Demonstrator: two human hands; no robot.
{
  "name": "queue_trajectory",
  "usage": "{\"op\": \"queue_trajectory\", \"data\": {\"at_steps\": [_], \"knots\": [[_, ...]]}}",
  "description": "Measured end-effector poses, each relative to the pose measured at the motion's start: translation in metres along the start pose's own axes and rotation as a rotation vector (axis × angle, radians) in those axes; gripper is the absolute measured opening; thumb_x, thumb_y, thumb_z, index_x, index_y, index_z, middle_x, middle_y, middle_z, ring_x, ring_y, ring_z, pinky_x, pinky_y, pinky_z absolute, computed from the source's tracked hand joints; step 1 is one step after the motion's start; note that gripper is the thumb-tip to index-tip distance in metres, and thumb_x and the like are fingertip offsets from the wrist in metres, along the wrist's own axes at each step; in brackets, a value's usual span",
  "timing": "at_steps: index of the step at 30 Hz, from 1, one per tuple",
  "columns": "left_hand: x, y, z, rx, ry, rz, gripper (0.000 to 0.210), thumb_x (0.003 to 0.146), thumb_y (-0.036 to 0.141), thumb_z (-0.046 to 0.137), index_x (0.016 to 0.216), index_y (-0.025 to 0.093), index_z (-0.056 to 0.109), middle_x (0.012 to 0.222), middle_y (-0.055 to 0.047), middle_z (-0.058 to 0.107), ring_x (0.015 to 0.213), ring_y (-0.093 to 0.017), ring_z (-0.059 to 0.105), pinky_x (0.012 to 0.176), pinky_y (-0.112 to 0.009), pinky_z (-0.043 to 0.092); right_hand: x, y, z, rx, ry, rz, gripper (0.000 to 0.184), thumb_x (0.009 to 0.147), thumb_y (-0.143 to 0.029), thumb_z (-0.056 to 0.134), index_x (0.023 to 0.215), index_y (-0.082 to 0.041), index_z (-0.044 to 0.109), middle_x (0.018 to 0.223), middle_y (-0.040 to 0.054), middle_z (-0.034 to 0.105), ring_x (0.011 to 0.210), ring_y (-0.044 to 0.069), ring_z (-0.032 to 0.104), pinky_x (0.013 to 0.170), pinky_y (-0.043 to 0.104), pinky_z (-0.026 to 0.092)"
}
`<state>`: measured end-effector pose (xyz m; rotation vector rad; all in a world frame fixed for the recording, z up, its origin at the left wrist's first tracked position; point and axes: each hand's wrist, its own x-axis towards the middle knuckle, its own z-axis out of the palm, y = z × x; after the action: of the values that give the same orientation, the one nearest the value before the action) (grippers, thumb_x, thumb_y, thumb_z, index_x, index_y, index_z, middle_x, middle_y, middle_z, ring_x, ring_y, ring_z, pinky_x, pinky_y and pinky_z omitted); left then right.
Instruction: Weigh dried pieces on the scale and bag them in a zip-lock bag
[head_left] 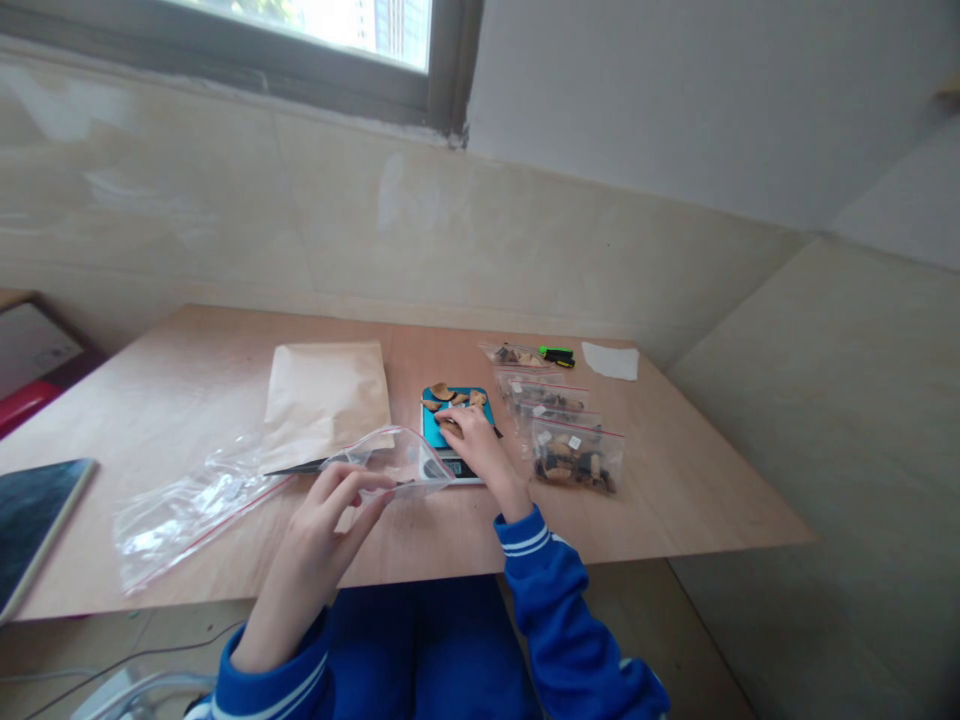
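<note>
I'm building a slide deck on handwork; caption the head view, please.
Left hand holding a clear plastic bag; right hand touching curved brown pieces on a flat, blue-topped digital scale.

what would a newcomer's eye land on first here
Probably the bright blue scale near mid-table, with brown pieces on it and the right hand reaching over, its fingers at the pieces. Next, likely the clear bag held by the left hand at the scale's near left, and the filled bags lined up to the right.
</note>
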<state>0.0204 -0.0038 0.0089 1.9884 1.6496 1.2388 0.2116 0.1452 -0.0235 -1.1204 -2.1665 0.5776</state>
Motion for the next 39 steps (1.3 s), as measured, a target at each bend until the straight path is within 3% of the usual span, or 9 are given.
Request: {"op": "queue_trajectory", "data": {"at_steps": [4, 7, 12, 17, 23, 30, 35, 39], "knots": [[0.002, 0.001, 0.001, 0.000, -0.003, 0.017, 0.012, 0.090, 0.029, 0.054, 0.093, 0.024, 0.064, 0.089, -0.001, 0.055, 0.072, -0.009, 0.056, 0.046, -0.011, 0.049, -0.002, -0.030, -0.012, 0.360, 0.148, 0.061, 0.022, 0.085, -0.020, 0.062, 0.106, -0.020, 0.068, 0.109, 0.0061, 0.070, 0.099, 0.018, 0.064, 0.087, 0.033, 0.051], [0.004, 0.001, 0.004, -0.001, 0.003, 0.039, 0.010, 0.090, 0.027, 0.055, 0.094, 0.024, 0.064, 0.090, -0.001, 0.056, 0.071, -0.009, 0.056, 0.045, -0.011, 0.047, -0.005, -0.059, -0.020, 0.630, 0.152, 0.059, 0.026, 0.083, -0.028, 0.065, 0.108, -0.021, 0.067, 0.109, 0.0053, 0.070, 0.097, 0.016, 0.066, 0.080, 0.028, 0.054], [0.004, 0.000, 0.006, 0.000, 0.024, 0.075, 0.010, 0.090, 0.025, 0.056, 0.096, 0.024, 0.064, 0.092, -0.001, 0.055, 0.074, -0.009, 0.055, 0.047, -0.011, 0.048, -0.010, -0.083, -0.025, 0.524, -0.020, -0.031, 0.025, 0.085, -0.030, 0.065, 0.109, -0.024, 0.068, 0.110, 0.0028, 0.070, 0.101, 0.016, 0.064, 0.088, 0.029, 0.051], [0.001, 0.003, 0.003, -0.015, 0.022, 0.038, 0.010, 0.089, 0.027, 0.057, 0.097, 0.024, 0.063, 0.093, -0.002, 0.055, 0.073, -0.010, 0.054, 0.043, -0.010, 0.046, 0.006, -0.048, -0.012, 0.287, 0.152, -0.078, 0.025, 0.095, -0.021, 0.045, 0.108, -0.022, 0.067, 0.114, 0.0061, 0.066, 0.113, 0.016, 0.058, 0.098, 0.033, 0.045], [-0.001, 0.001, 0.000, -0.047, 0.016, 0.013, 0.011, 0.090, 0.027, 0.055, 0.098, 0.025, 0.063, 0.095, -0.002, 0.054, 0.073, -0.009, 0.055, 0.044, -0.011, 0.048, 0.027, 0.004, 0.020, -0.126, -0.131, -0.072, 0.037, 0.083, -0.006, 0.051, 0.119, -0.012, 0.061, 0.126, 0.0170, 0.059, 0.123, 0.026, 0.050, 0.109, 0.046, 0.036], [0.000, -0.001, -0.004, -0.007, 0.043, 0.040, 0.010, 0.089, 0.027, 0.057, 0.097, 0.024, 0.062, 0.094, -0.001, 0.056, 0.073, -0.010, 0.056, 0.053, -0.016, 0.051, 0.025, 0.014, 0.030, -0.124, -0.083, -0.062, 0.032, 0.088, -0.002, 0.044, 0.108, -0.015, 0.066, 0.113, 0.0135, 0.063, 0.110, 0.024, 0.055, 0.101, 0.043, 0.040], [0.001, 0.000, -0.003, -0.005, 0.046, 0.042, 0.009, 0.089, 0.028, 0.057, 0.095, 0.024, 0.063, 0.093, -0.001, 0.056, 0.072, -0.010, 0.057, 0.053, -0.016, 0.050, 0.023, 0.010, 0.020, -0.092, -0.049, -0.029, 0.027, 0.086, -0.001, 0.050, 0.100, -0.013, 0.070, 0.104, 0.0120, 0.067, 0.102, 0.021, 0.060, 0.095, 0.037, 0.045], [0.001, 0.000, -0.001, -0.015, 0.038, 0.029, 0.011, 0.089, 0.030, 0.056, 0.094, 0.023, 0.063, 0.093, -0.002, 0.057, 0.072, -0.010, 0.057, 0.048, -0.015, 0.049, 0.021, -0.004, 0.007, 0.107, 0.049, 0.003, 0.027, 0.086, -0.003, 0.051, 0.099, -0.016, 0.071, 0.100, 0.0075, 0.068, 0.093, 0.016, 0.064, 0.086, 0.029, 0.050]]}}
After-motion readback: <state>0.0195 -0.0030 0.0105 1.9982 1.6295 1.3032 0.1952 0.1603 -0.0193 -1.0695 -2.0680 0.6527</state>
